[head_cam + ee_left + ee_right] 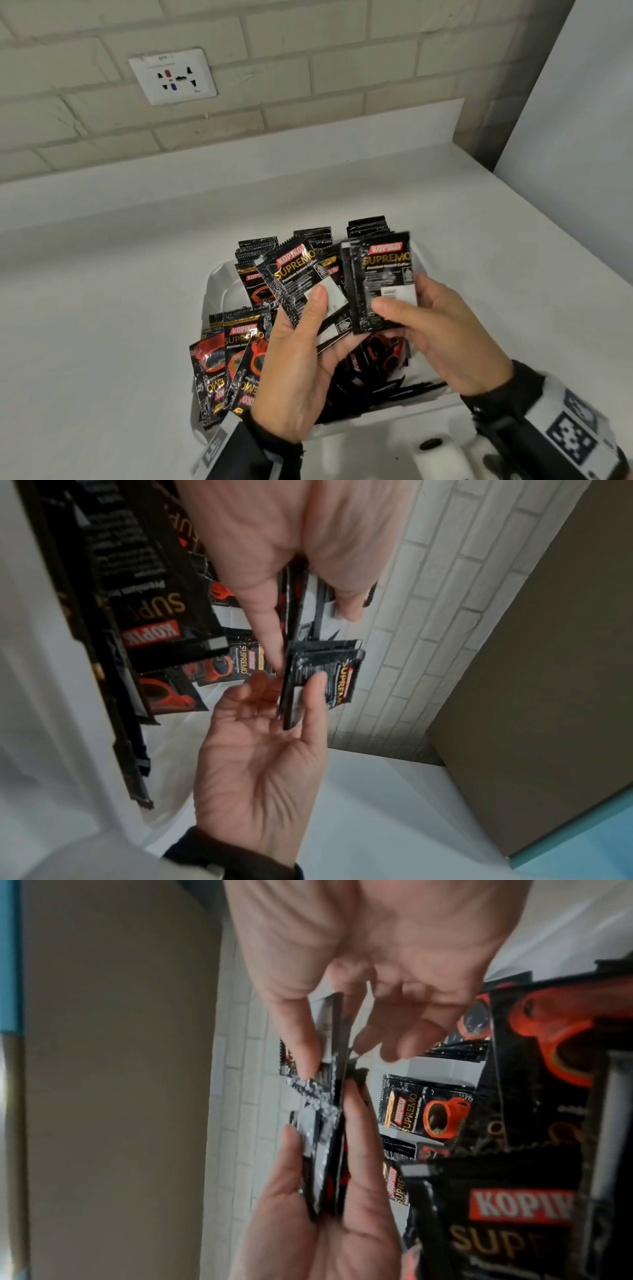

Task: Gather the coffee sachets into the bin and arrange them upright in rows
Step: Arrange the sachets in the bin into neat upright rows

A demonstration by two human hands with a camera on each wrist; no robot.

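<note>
A white bin (213,284) stands on the white counter and holds black Kopiko coffee sachets. Rows stand upright along its back (367,224), a bunch leans at its front left corner (227,363), and several lie loose on the bottom (376,356). Above the bin, my left hand (308,329) grips a small fanned stack of sachets (298,274), thumb on top. My right hand (407,305) pinches a sachet (383,270) upright beside that stack. The right wrist view shows the left-hand stack (329,1150) edge-on. The left wrist view shows the right-hand sachet (325,674).
A brick wall with a socket plate (173,77) rises behind the counter (102,308). A tall white panel (565,137) borders the counter on the right. A white cylinder with a dark hole (435,448) lies just in front of the bin.
</note>
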